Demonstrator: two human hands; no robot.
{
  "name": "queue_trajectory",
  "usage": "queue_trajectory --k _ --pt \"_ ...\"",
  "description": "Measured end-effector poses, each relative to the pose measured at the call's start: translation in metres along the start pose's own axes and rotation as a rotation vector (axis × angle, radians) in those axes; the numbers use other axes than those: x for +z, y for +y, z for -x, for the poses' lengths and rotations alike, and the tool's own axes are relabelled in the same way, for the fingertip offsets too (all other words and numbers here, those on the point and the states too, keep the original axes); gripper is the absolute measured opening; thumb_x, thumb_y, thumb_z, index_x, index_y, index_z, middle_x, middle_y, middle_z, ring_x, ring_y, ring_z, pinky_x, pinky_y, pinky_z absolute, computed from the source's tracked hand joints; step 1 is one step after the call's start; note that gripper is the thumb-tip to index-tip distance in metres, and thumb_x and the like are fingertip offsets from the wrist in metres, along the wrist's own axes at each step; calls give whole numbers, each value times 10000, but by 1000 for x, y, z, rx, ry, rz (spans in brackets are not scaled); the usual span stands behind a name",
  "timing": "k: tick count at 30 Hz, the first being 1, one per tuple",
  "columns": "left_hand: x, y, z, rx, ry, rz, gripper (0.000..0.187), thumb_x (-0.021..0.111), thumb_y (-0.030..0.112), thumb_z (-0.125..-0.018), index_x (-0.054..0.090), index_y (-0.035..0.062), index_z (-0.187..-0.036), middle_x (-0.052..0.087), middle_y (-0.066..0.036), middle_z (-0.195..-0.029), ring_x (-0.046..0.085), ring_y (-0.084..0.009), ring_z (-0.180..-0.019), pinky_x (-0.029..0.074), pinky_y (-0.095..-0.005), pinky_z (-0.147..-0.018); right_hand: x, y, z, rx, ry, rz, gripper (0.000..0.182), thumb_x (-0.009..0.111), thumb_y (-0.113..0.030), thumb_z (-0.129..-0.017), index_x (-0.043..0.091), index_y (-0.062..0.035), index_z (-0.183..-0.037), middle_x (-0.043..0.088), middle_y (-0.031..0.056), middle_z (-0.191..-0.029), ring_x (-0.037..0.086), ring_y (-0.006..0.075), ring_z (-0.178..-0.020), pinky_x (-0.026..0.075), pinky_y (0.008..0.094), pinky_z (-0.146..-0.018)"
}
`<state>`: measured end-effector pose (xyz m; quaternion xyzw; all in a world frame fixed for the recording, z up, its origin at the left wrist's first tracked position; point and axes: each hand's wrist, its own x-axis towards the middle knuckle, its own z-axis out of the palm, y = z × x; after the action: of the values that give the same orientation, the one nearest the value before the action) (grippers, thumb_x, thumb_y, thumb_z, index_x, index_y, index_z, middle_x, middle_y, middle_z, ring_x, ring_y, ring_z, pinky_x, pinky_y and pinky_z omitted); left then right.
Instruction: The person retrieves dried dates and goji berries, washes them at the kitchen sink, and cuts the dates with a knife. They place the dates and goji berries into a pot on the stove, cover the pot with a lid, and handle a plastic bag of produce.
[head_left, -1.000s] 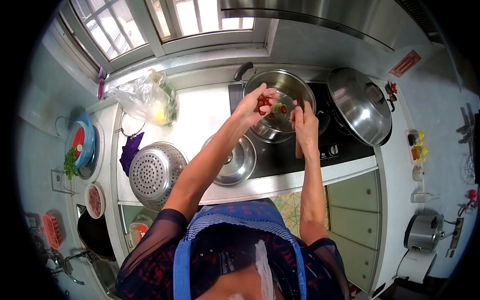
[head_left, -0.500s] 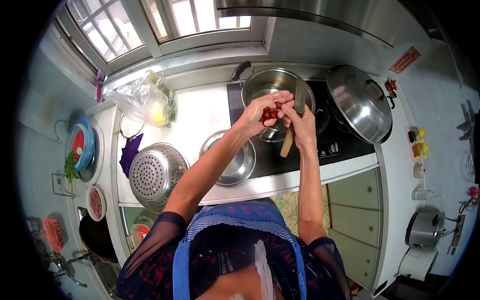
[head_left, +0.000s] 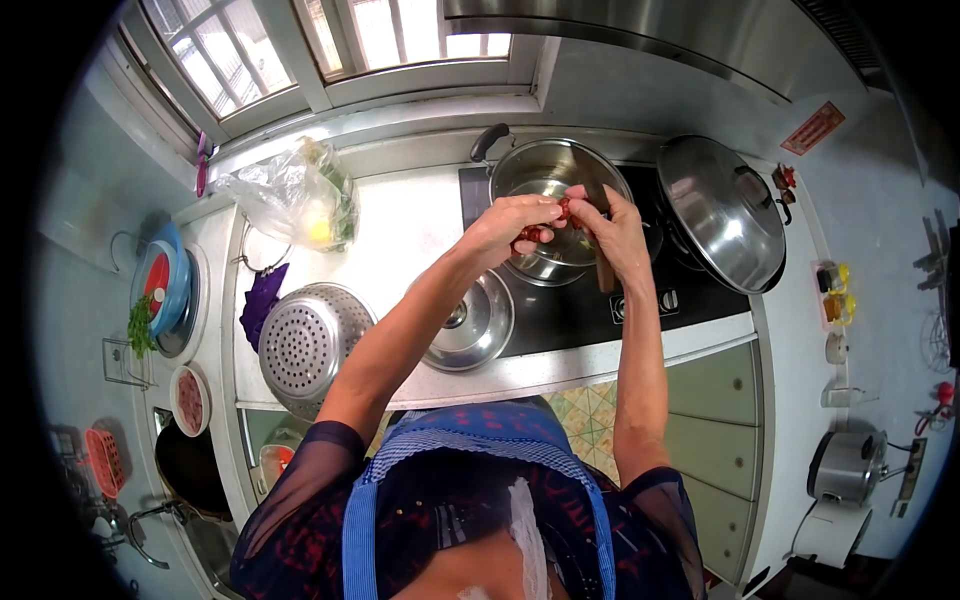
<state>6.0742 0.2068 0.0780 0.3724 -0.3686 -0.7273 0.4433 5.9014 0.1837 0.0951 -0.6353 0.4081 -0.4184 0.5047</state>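
Over the steel pot (head_left: 515,172) on the stove, my left hand (head_left: 502,226) is curled around several red dates (head_left: 532,235). Its thumb and fingertips reach toward one red date (head_left: 565,208) pinched between the two hands. My right hand (head_left: 622,235) grips a knife (head_left: 592,180), its blade pointing away from me and its wooden handle below the palm. Small pale bits show in the pot beneath the hands. Part of the blade and some dates are hidden by my fingers.
Left of the stove are a steel lid (head_left: 478,335), an upturned colander (head_left: 315,340) and a plastic bag of greens (head_left: 300,195). A large lidded wok (head_left: 720,215) stands right of the pot. A bowl of meat (head_left: 189,400) sits at far left.
My left hand has turned from palm-up to fingers curled over the dates. The knife has tilted, showing a narrower blade, and my right hand has shifted slightly right.
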Motion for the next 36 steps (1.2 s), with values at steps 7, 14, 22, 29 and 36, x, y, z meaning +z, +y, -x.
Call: queue_trajectory --k 7,14,22,29,36 --pt "1 -3 -9 65 -17 364 288 553 158 -870 505 37 -1127 538 -33 -859 465 -67 -657 274 -162 -422 32 12 37 -5 255 298 284 364 -200 -922 536 -7 -1039 537 124 -658 549 236 -587 435 346 -574" --pt "12 -5 -13 91 23 338 272 548 139 -870 508 34 -1118 544 -42 -854 473 -74 -647 281 -170 -416 43 9 43 -50 294 376 348 386 -125 -927 414 -66 -1269 533 128 -660 573 257 -600 445 357 -579" --pt "20 -5 -19 111 33 237 279 559 136 -866 529 -4 -1106 540 -24 -861 454 -57 -658 273 -166 -415 33 8 34 -218 311 511 360 395 -75 -910 418 -62 -1269 590 206 -752 607 343 -672 454 396 -599" --pt "22 -9 -26 232 136 18 265 578 112 -842 576 -29 -1066 550 -14 -749 446 -45 -602 272 -166 -426 29 7 25 -185 306 551 345 391 -109 -915 431 -34 -1250 601 222 -773 613 361 -697 462 399 -609" --pt "14 -9 -38 297 213 -383 350 593 202 -841 564 -45 -1087 550 -23 -745 468 -62 -591 289 -175 -441 3 5 26 112 224 307 324 382 -167 -925 477 -22 -1199 527 80 -602 504 131 -523 435 271 -528"
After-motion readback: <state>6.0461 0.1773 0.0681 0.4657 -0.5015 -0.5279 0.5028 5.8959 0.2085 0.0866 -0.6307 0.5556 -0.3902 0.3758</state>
